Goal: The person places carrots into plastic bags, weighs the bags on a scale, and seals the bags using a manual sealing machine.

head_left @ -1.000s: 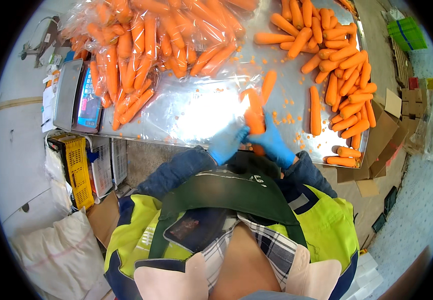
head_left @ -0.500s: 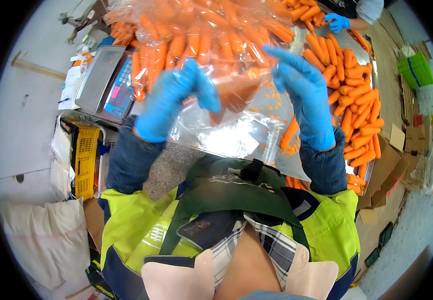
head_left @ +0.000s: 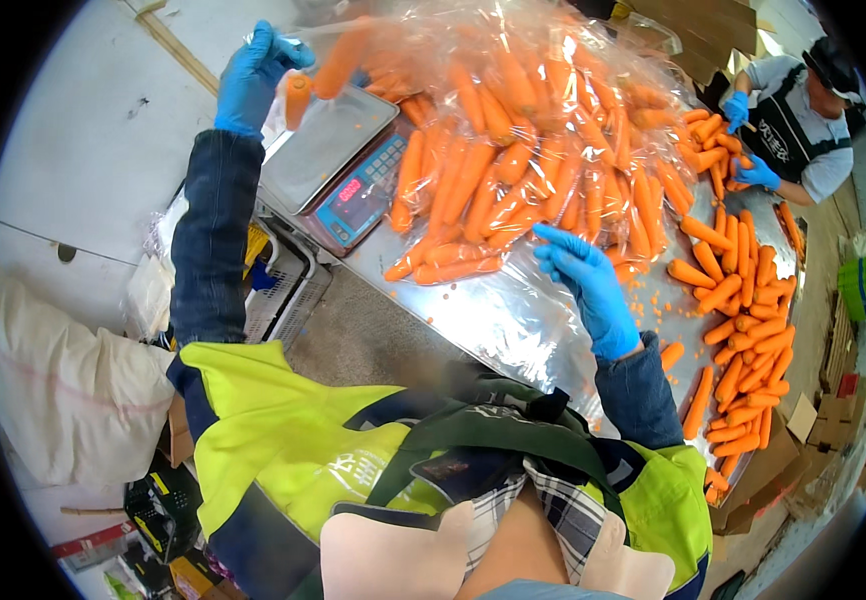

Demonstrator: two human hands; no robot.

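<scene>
My left hand [head_left: 256, 75], in a blue glove, is raised at the upper left and grips the edge of a clear plastic bag [head_left: 513, 110] with carrots showing through it. A carrot [head_left: 297, 98] hangs inside the bag just below that hand, above the scale [head_left: 338, 165]. My right hand [head_left: 585, 280], also blue-gloved, holds the lower edge of the same bag over the steel table [head_left: 513, 325]. Bagged carrots [head_left: 493, 190] lie in a heap between my hands.
Loose carrots [head_left: 743, 330] cover the right side of the table. A person [head_left: 798, 115] in blue gloves handles carrots at the far right. A white sack [head_left: 63, 380] lies on the floor at left, a crate [head_left: 283, 285] under the scale, cardboard boxes [head_left: 773, 470] at lower right.
My left hand has swung up and out to the left with the bag's edge; my right hand has dropped lower on the bag. The view has turned toward the scale.
</scene>
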